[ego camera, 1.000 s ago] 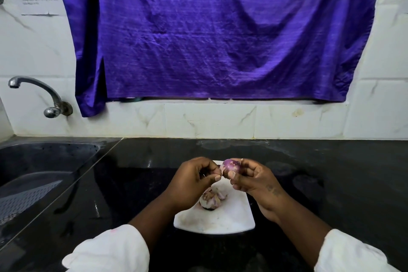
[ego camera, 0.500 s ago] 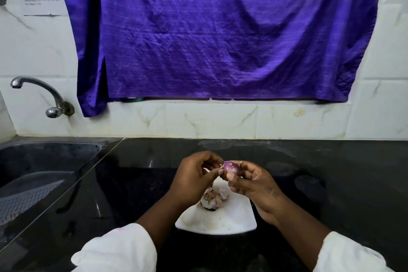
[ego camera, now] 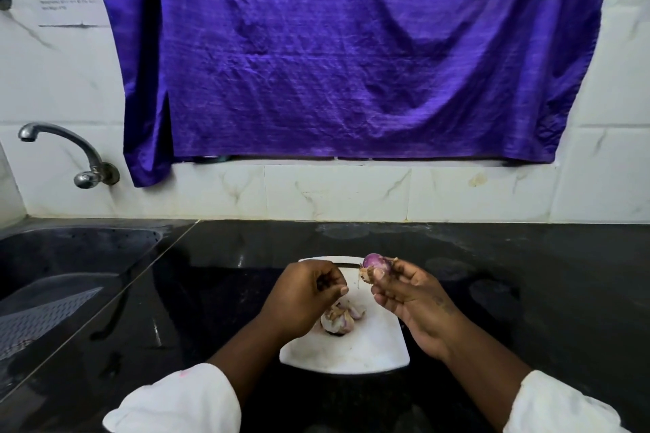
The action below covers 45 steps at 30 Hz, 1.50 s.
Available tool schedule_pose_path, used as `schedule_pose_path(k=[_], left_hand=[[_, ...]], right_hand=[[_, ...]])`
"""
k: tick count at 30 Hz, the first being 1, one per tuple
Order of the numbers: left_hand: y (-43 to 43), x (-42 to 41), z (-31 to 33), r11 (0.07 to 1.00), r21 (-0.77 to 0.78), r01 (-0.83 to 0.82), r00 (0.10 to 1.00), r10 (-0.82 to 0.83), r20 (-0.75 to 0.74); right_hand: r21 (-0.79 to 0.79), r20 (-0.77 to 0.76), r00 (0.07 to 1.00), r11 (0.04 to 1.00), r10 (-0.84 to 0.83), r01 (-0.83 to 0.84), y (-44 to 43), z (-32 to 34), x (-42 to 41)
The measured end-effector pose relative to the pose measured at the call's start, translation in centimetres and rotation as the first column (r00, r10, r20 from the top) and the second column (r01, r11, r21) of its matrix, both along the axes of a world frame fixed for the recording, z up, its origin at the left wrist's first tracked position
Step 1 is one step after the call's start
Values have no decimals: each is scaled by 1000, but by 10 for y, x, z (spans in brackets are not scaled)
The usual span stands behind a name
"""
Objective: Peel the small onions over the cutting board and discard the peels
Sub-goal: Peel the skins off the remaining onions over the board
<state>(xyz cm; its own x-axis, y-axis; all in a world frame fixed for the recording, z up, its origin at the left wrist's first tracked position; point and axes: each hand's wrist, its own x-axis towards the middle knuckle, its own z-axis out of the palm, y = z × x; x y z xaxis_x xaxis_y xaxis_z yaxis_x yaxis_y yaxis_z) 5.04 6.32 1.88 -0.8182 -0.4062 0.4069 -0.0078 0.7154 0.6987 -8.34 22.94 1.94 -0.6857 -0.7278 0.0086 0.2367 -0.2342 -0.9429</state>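
A small purple onion (ego camera: 375, 264) sits in the fingertips of my right hand (ego camera: 413, 299), held above the far end of the white cutting board (ego camera: 373, 348); a dry brownish scrap of skin hangs at its left side. My left hand (ego camera: 305, 295) hovers just left of the onion, a short gap away, fingers curled inward with thumb against fingertips; I cannot see whether it pinches a peel. A small heap of pale pink peels and onion pieces (ego camera: 340, 318) lies on the board below my hands.
The board lies on a glossy black countertop (ego camera: 527, 292). A dark sink (ego camera: 59, 274) with a metal tap (ego camera: 70, 155) is at the left. A purple cloth (ego camera: 351, 56) hangs on the white tiled wall behind.
My left hand has pulled away from the onion to the left and down; before, its fingertips were touching the onion. My right hand still holds the onion in about the same place.
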Motion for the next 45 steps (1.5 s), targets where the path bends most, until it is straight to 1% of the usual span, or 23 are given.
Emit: schedule_pose_path(k=[2,3,6,9,11,16,20,22,25,28,30,32,35,37,40,45], left_hand=[[4,-2,4,998,54,-12,996,17,-92],[7,-3,6,999,54,-5,991,12,-131],[15,-6,12,1000,-15,19,983,-21,-184],[16,-10,10,996,-86,-14,971,-7,-238],[14,-11,8,994,-107,-30,965,2,-261],[13,-8,4,993,-114,-18,970,-10,-241],[12,-5,2,992,-127,17,984,-39,-175],[9,-4,-1,991,-131,-6,990,-12,-138],[5,-5,-3,997,-67,-27,994,20,-103],[9,-5,-2,1000,30,-7,990,12,-144],[13,-5,0,999,49,17,985,-9,-170],[17,-6,1,1000,17,22,982,-18,-189],[20,-8,2,994,-110,-27,974,2,-227],[21,-8,3,988,-148,-52,968,14,-250],[20,-9,4,984,-166,-67,966,22,-259],[19,-9,4,986,-155,-63,966,21,-257]], right_hand=[[6,3,1000,1000,10,-10,-1,-1,2],[6,5,1000,1000,14,-14,-1,-2,3],[6,12,999,1000,31,-31,-3,-1,6],[0,35,999,999,35,-35,-4,1,9],[0,46,998,999,38,-38,-4,3,10],[-9,51,998,999,35,-34,-3,2,11],[-62,188,982,998,-1,13,-4,2,8],[-68,213,977,998,-4,19,-4,2,6],[-35,193,981,999,15,-8,-2,2,7],[-10,177,984,1000,19,-17,-2,1,9],[-7,176,984,1000,20,-19,-3,0,11],[3,170,985,1000,23,-24,-5,-1,14],[17,157,987,1000,23,-26,-7,-1,17],[20,147,989,1000,20,-23,-8,-1,17],[24,120,993,1000,15,-18,-10,0,17],[76,51,999,997,7,-11,-9,3,17]])
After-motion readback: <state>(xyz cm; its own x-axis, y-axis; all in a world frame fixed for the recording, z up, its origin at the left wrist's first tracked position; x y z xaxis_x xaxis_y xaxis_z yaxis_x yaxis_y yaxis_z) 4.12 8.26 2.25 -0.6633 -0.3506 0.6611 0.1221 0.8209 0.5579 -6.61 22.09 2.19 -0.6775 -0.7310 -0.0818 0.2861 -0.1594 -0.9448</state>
